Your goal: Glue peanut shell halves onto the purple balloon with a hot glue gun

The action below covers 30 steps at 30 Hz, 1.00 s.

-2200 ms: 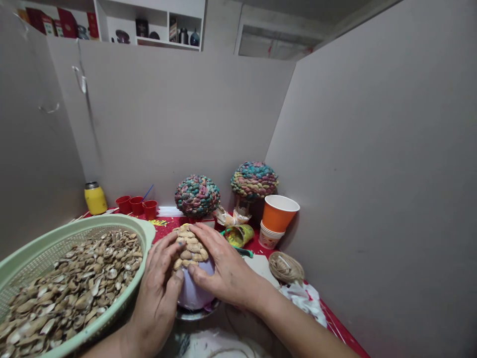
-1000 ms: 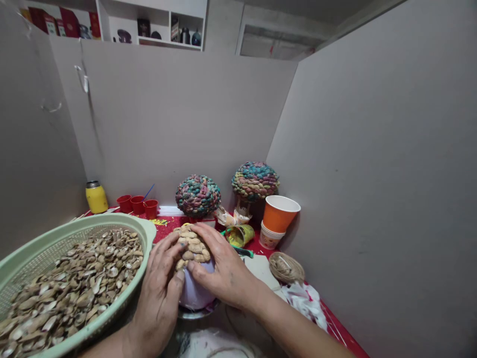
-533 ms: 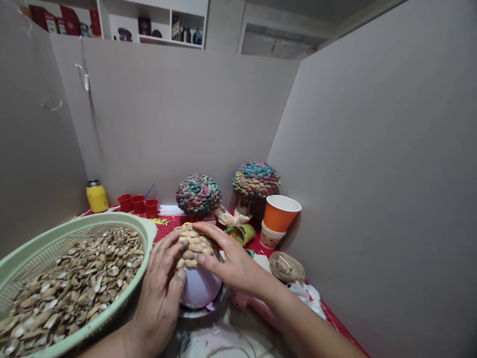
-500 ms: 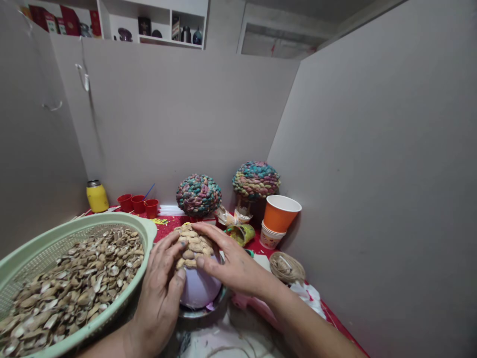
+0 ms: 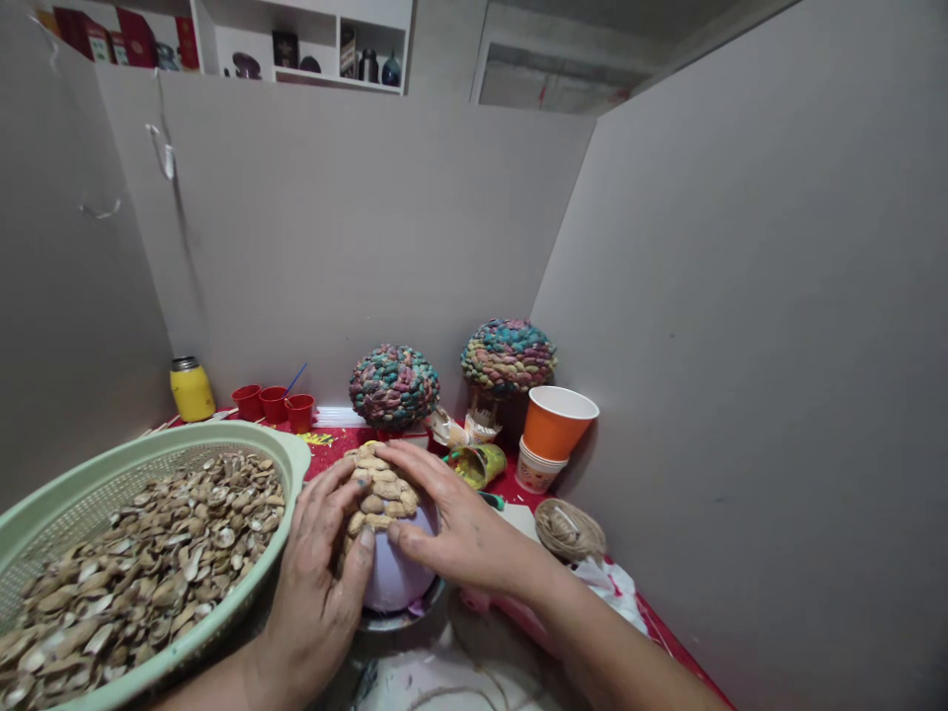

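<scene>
Head view: a purple dome (image 5: pixel 400 581) stands in a metal dish (image 5: pixel 391 623) low in the middle, its upper part clad in rows of peanut shells (image 5: pixel 381 486). The left hand (image 5: pixel 320 563) cups its left side, thumb on the lowest row; the right hand (image 5: pixel 453 518) cups the right side and top. The fingers of both are spread and curved, holding the dome between them; whether any fingertip grips a separate shell, I cannot tell. If the bond is not yet firm, uneven pressure could slide or pop off a shell, most likely in that bottom row. Pushing harder from 1 side might roll the dome in its dish. The left forearm lies beside the green basket (image 5: pixel 293 456), so a sideways swing could jolt its loose shells (image 5: pixel 148 583).
</scene>
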Motion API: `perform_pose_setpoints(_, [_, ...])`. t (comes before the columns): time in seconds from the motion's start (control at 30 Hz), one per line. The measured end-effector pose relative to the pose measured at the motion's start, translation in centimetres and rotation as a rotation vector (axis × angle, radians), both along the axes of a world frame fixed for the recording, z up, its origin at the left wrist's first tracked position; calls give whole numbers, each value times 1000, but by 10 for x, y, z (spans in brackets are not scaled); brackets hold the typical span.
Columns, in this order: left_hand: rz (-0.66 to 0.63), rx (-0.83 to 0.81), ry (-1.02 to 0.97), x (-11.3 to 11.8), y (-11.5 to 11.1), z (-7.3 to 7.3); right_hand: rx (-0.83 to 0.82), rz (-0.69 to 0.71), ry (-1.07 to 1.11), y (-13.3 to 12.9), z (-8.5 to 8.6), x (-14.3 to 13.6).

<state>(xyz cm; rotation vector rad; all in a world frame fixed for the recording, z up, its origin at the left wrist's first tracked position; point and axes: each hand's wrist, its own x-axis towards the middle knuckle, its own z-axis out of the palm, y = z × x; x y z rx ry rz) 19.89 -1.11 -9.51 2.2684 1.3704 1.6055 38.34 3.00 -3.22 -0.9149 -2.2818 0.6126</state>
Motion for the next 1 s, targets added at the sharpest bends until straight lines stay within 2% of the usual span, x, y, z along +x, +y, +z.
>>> perform_pose_setpoints(0.73, [-12, 11, 6, 0, 0, 0, 40, 11, -18, 1, -2, 1])
perform_pose_setpoints(1.0, [-82, -89, -35, -4, -1, 0, 24, 40, -37, -1, 4, 3])
